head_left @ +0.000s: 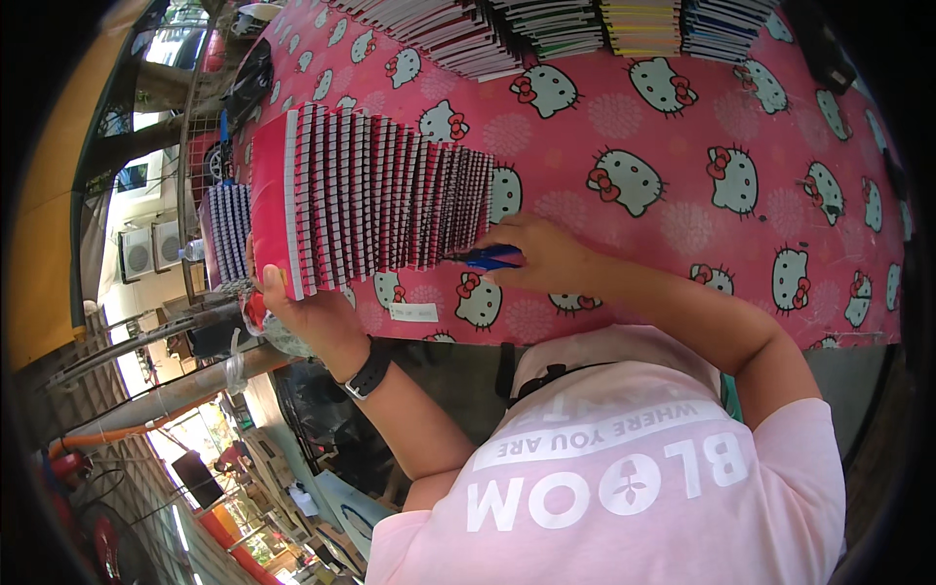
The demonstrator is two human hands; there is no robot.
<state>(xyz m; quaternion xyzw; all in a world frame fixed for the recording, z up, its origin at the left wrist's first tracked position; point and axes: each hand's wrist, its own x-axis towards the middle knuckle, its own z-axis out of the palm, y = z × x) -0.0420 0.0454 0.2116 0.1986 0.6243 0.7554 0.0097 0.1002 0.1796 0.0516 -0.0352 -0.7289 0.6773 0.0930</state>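
A fanned row of red spiral-bound notebooks [390, 185] stands on the pink table, wire bindings facing up. My left hand [310, 317], with a black watch on its wrist, grips the lower corner of the leftmost notebook; some of its fingers are hidden behind the red cover. In my right hand [541, 255] is a pair of blue-handled pliers [490, 257]. Their dark jaws reach the lower end of the bindings near the row's right side. I cannot make out whether the jaws are closed on a wire.
The table's cover [624, 234] is pink with white cat faces. Along the far edge lie stacks of notebooks [546, 29] in several colours. More spiral-bound notebooks [226, 234] sit at the left edge. A white paper slip [414, 312] lies near the front edge.
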